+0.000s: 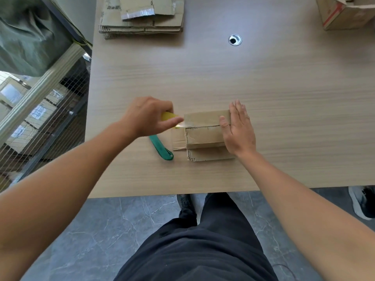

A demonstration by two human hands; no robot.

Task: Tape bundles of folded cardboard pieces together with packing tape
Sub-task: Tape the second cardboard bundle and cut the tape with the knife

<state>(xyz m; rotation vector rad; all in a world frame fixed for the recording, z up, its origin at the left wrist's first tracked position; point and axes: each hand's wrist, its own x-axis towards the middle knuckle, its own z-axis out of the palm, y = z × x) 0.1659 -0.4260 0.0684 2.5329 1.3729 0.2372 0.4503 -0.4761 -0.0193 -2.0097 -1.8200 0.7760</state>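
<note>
One wide-angle view looks from the person's head, forward and steeply down onto the surface [284, 94], close enough that the left hand [150, 116] and right hand [238, 128] sit large at mid-frame; the floor [101, 230] and the person's legs [203, 250] show beneath its near edge.

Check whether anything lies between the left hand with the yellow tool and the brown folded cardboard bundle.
Nothing visible does. The left hand, gripping the yellow tool, is at the left edge of the brown folded cardboard bundle; only clear tape spans the gap. The green plastic knife lies nearer the person, off that line.
</note>
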